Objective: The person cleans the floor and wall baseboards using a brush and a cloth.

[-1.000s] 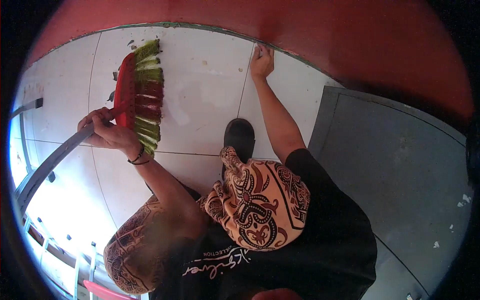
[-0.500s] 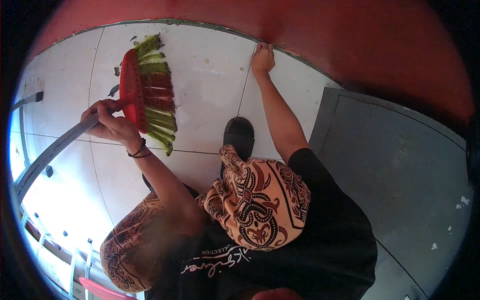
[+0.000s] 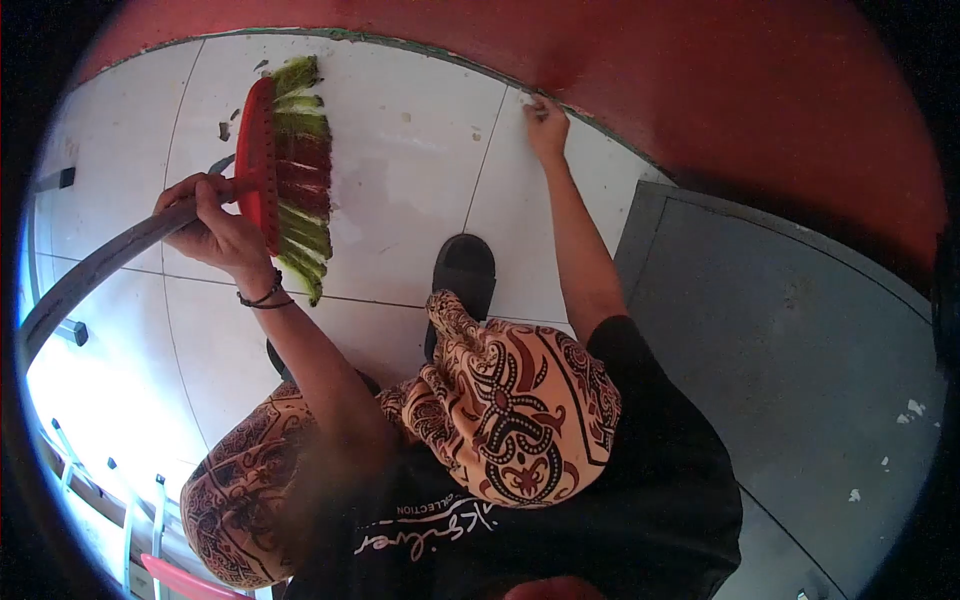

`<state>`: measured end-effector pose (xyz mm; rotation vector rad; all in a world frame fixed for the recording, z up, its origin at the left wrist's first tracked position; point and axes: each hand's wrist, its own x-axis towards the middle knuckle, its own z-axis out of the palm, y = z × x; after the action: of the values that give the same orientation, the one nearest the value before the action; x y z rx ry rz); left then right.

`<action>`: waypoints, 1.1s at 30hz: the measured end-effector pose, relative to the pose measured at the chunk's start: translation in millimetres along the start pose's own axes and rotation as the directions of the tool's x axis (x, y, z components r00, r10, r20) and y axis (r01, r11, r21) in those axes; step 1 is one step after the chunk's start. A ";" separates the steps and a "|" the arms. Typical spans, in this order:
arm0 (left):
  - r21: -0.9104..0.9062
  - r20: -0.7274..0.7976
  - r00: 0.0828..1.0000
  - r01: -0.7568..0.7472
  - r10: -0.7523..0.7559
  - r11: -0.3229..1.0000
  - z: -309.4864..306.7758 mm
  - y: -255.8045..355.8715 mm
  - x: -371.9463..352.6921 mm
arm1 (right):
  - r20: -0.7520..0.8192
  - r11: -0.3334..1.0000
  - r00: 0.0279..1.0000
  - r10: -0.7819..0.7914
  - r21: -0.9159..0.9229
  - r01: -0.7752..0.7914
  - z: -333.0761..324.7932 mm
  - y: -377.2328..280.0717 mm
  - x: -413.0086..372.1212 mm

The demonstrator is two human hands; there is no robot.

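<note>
My left hand [image 3: 215, 225] is wrapped round the grey handle of a broom [image 3: 257, 165], close to its red head. The broom's green and dark red bristles fan out to the right over the white tiled floor [image 3: 390, 200]. At the foot of the red wall, my right hand [image 3: 547, 125] is down by the floor edge with its fingers bent together. Whatever those fingers may pinch is too small to make out.
A red wall [image 3: 680, 80] runs along the far side. To the right stands a grey panel [image 3: 780, 320]. Dark scraps [image 3: 224, 130] lie left of the broom head. Black sandals [image 3: 465, 270] are on my feet. Metal legs [image 3: 140, 530] show at lower left.
My right hand has shifted slightly right along the wall's base, and its fingers have turned. The broom, still in my left hand, appears a little further left and up as the view moved.
</note>
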<state>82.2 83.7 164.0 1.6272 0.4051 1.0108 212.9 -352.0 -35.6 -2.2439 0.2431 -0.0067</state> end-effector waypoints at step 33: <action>-0.007 0.017 1.000 0.000 0.000 1.000 6.1 4.2 -2.0 | -0.066 0.960 0.971 -0.230 -0.178 0.216 18.3 -17.7 -7.6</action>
<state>84.8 77.1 167.0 1.6284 0.3900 0.9964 210.1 -325.8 -33.0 -2.4328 0.0357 -0.2113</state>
